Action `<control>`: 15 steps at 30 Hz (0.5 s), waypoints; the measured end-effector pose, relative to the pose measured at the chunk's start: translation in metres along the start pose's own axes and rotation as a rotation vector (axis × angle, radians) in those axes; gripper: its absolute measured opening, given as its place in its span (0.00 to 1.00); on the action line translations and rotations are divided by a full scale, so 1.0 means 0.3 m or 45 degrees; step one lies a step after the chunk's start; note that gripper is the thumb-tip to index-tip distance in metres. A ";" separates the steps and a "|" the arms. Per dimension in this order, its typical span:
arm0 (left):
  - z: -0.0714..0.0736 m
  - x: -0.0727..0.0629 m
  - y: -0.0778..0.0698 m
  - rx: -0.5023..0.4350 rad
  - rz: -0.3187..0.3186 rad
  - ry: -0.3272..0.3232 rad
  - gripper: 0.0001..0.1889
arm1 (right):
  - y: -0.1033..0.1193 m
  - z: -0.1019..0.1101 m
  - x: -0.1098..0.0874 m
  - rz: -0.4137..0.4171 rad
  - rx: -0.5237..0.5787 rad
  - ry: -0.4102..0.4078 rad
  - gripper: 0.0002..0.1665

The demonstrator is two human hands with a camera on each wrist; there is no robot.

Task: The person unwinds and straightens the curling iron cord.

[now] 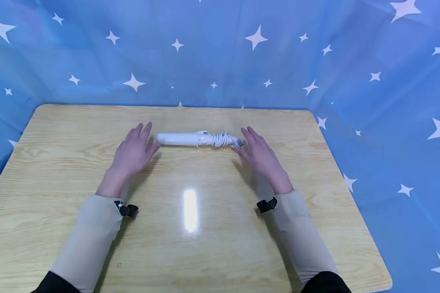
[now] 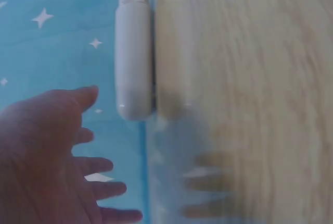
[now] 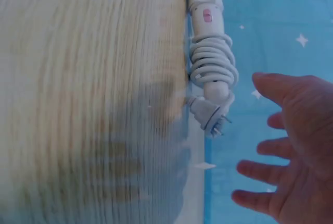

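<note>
A white curling iron (image 1: 179,139) lies crosswise on the table, its smooth rounded end to the left. Its white cord (image 1: 221,139) is wound in several loops around the right end. The plug (image 3: 207,115) with bare prongs shows in the right wrist view, beside a pink switch (image 3: 207,15) farther up the handle. My left hand (image 1: 133,150) is at the rounded end, fingers spread and thumb close to the tip. At the plug end is my right hand (image 1: 260,154), its fingers extended and the thumb near the plug. Neither hand grips anything.
The light wood table (image 1: 190,260) has rounded corners and a bright light reflection in its middle. A blue cloth (image 1: 220,49) with white stars hangs behind it and along its sides. Both wrists carry small black cameras, the left camera (image 1: 128,210) and the right camera (image 1: 267,205).
</note>
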State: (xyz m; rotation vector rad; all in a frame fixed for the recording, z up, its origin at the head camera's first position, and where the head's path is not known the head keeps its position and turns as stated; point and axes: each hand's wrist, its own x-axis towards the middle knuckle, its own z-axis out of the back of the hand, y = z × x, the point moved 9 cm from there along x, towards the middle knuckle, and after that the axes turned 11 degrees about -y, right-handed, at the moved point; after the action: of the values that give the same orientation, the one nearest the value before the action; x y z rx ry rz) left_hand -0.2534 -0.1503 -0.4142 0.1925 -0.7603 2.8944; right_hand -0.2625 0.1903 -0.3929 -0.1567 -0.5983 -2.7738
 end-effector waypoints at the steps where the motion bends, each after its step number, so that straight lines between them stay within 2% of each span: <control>1: -0.005 0.010 0.005 -0.026 -0.002 -0.002 0.38 | -0.005 -0.004 0.006 -0.011 0.020 0.010 0.43; 9: -0.046 0.056 0.052 -0.202 0.058 0.051 0.41 | -0.064 -0.057 0.037 -0.103 0.158 0.115 0.44; 15: -0.074 0.081 0.069 -0.333 0.056 0.076 0.39 | -0.110 -0.087 0.047 -0.162 0.228 0.145 0.43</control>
State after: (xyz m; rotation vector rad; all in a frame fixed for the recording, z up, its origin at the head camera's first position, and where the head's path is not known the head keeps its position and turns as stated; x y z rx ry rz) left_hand -0.2826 -0.1546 -0.4394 0.0604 -1.1321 2.7892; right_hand -0.2873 0.2042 -0.4270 0.0802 -0.8486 -2.8072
